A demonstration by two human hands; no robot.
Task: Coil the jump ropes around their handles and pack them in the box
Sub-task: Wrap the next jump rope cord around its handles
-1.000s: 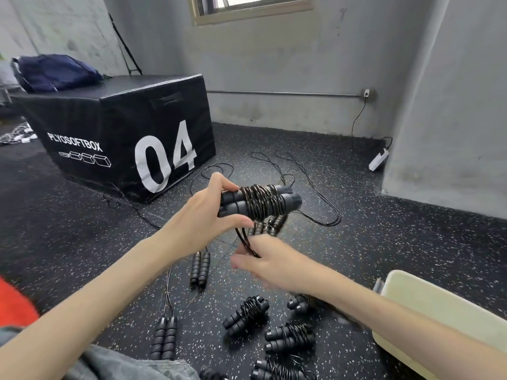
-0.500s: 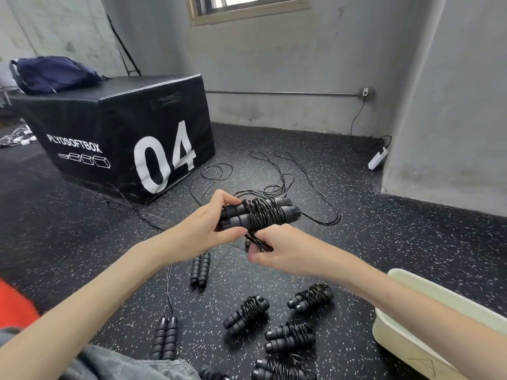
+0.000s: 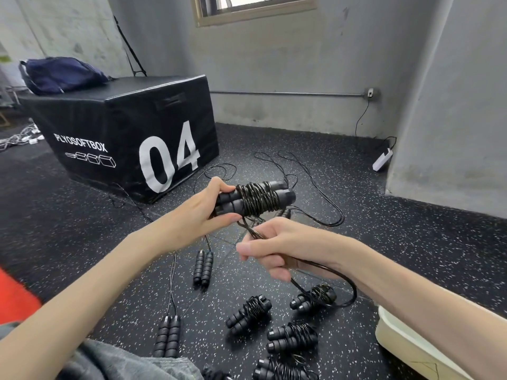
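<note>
Near the centre of the frame the left hand grips a pair of black handles held side by side, fingers curled over the top and thumb underneath, with black rope wound many times around their middle. Just below, the right hand has its fingers closed around the loose tail of rope, which loops down under the wrist. On the speckled floor in the lower centre lie four coiled bundles, while two uncoiled handle pairs lie left of them. The cream box sits at the lower right edge. A black plyo box stands upper left.
</note>
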